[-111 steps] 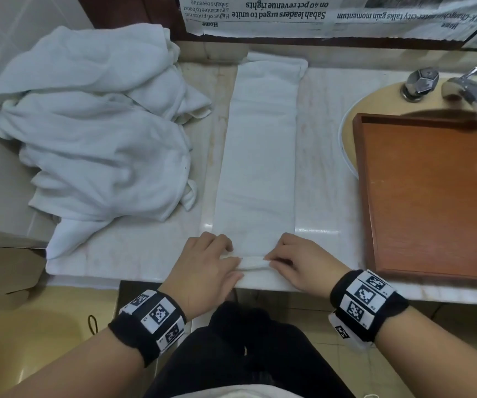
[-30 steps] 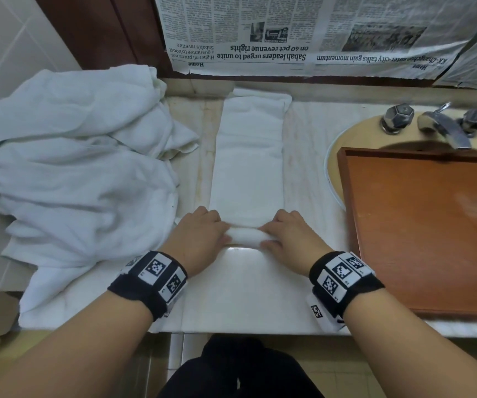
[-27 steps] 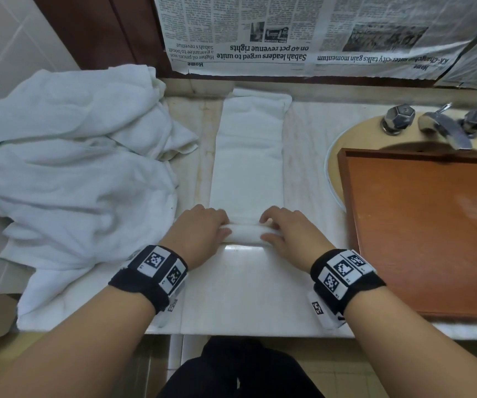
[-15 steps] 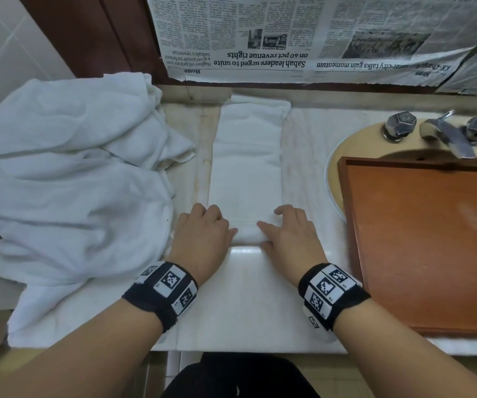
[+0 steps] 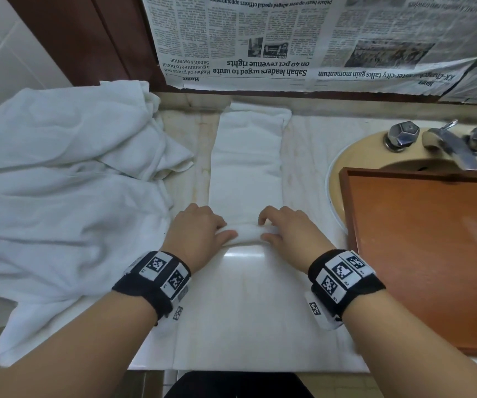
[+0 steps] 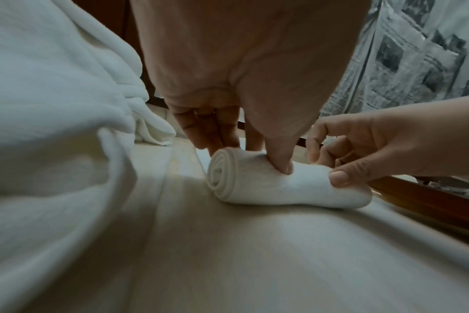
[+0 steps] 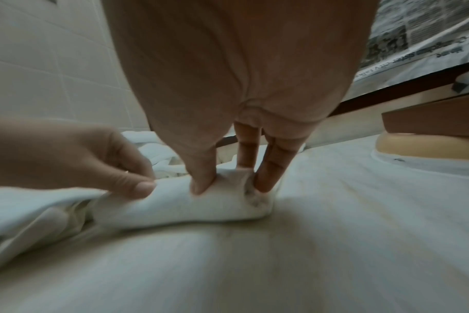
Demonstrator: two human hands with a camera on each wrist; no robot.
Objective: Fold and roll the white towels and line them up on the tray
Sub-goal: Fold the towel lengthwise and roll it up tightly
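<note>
A white towel, folded into a long strip, lies on the marble counter and runs away from me. Its near end is wound into a tight roll. My left hand grips the roll's left end, thumb in front and fingers behind. My right hand grips the right end the same way. The wooden tray sits to the right over the sink, with nothing in it.
A heap of loose white towels covers the counter's left side. Tap and handles stand at the back right above the beige sink. Newspaper hangs on the back wall. Bare marble lies between me and the roll.
Both hands have rolled the towel's near end further away from me, so the roll has grown thicker and the flat strip shorter. Half a second ago the fingers lay flatter; now they curl round the roll.
</note>
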